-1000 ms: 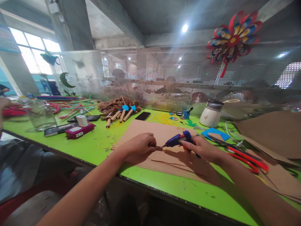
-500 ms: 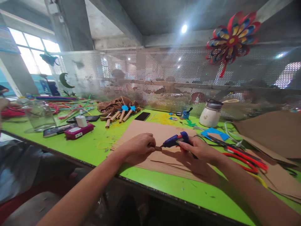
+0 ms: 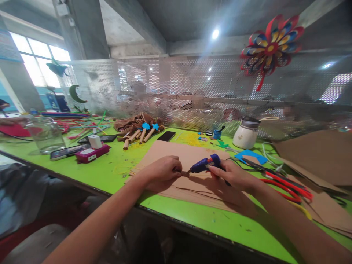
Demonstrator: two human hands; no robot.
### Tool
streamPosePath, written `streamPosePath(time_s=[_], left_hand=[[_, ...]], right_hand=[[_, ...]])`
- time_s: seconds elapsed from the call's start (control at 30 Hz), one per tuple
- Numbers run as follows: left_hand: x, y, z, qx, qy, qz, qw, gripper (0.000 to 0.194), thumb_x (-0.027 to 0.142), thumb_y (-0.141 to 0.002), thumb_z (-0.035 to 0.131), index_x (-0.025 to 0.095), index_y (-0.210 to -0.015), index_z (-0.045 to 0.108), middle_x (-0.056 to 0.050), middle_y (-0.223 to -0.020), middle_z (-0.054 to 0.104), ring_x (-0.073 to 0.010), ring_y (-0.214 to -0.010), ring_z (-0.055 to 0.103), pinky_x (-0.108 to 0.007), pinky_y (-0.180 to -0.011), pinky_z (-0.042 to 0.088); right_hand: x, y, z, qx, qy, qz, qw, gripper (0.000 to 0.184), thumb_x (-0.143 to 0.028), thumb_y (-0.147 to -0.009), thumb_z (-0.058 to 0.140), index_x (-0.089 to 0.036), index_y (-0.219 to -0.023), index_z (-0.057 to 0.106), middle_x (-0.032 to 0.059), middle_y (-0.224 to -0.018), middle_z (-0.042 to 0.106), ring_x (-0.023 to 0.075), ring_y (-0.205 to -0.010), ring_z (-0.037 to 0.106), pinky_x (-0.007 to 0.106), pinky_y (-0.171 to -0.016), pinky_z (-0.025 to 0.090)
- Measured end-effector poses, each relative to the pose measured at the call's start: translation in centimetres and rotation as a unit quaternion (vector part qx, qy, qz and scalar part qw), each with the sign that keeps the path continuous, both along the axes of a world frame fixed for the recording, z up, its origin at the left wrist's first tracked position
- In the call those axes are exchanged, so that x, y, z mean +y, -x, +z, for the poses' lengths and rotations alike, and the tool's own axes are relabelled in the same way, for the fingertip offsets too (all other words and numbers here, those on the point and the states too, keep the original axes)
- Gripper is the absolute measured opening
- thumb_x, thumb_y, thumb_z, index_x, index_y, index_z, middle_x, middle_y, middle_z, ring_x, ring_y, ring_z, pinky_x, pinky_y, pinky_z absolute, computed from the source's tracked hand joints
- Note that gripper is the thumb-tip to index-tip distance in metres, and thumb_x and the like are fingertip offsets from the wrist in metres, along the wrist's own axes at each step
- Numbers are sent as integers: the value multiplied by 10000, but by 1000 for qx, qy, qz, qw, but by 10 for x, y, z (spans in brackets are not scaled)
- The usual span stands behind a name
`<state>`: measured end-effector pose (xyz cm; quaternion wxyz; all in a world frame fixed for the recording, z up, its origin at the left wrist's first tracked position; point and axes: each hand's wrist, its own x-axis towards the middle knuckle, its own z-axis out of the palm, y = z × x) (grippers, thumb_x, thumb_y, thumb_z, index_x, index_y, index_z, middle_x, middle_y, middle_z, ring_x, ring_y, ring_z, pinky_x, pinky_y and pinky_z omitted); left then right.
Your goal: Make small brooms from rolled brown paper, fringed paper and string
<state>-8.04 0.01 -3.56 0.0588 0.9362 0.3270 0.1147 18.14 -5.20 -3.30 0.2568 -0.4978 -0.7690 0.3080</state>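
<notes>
My left hand (image 3: pixel 165 170) is closed in a pinch on a small brown paper piece (image 3: pixel 185 174), whose free end pokes out to the right. In my right hand (image 3: pixel 233 172) is a blue hot glue gun (image 3: pixel 205 164), its nozzle pointing left at the paper piece. The nozzle tip is at or just over the paper; I cannot tell whether they touch. Both hands are above a stack of brown paper sheets (image 3: pixel 176 154). A thin dark paper strip (image 3: pixel 205 191) lies on the stack below my hands.
Scissors with red handles (image 3: pixel 286 183) and blue paper (image 3: pixel 257 156) lie to the right. A white jar (image 3: pixel 246 134) stands behind. Brown paper crafts with blue stars (image 3: pixel 137 134), a phone (image 3: pixel 166 136), a magenta power strip (image 3: pixel 92 153) and a glass jar (image 3: pixel 46 135) are leftward. Another person's hand (image 3: pixel 12 121) is far left.
My hands and the glue gun stay almost in place. At the far left, the other person's hand has shifted slightly.
</notes>
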Motion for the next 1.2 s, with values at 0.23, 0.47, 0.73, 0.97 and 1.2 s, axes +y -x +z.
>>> streamPosePath(time_s=[0.23, 0.47, 0.73, 0.97, 1.2], left_hand=[[1, 0, -2, -1, 4, 8, 1000, 268, 367, -852, 471, 195, -909, 669, -64, -880, 615, -179, -800, 546, -286, -741, 411], [1, -1, 0, 1, -5, -11, 1000, 291, 382, -871, 456, 183, -885, 669, -62, -863, 612, -171, -811, 539, -271, -733, 402], [2, -1, -1, 2, -8, -6, 1000, 263, 359, -866, 465, 190, -889, 666, -59, -863, 611, -170, -807, 540, -266, -720, 402], [2, -2, -1, -2, -11, -14, 1000, 293, 385, -876, 456, 187, -882, 672, -58, -846, 611, -167, -800, 540, -268, -725, 403], [3, 0, -2, -1, -11, -6, 1000, 267, 365, -869, 462, 185, -870, 660, -56, -851, 610, -164, -794, 542, -266, -718, 398]], right_hand=[[0, -4, 4, -5, -1, -1, 1000, 421, -550, -839, 440, -165, -692, 523, 12, -623, 508, 123, -565, 421, 266, -520, 318], [1, 5, 0, 2, -12, -6, 1000, 413, -549, -840, 439, -168, -708, 531, -2, -613, 495, 118, -552, 414, 256, -514, 313], [1, -3, 2, -11, -22, -12, 1000, 406, -530, -838, 452, -169, -668, 526, 1, -596, 504, 116, -542, 413, 265, -521, 315], [1, 0, 2, -6, -17, 1, 1000, 408, -534, -845, 440, -170, -690, 538, 10, -623, 522, 124, -556, 430, 270, -528, 321], [-2, -6, 10, -27, -18, 10, 999, 395, -494, -862, 436, -157, -683, 537, 5, -619, 517, 116, -561, 426, 261, -531, 311]])
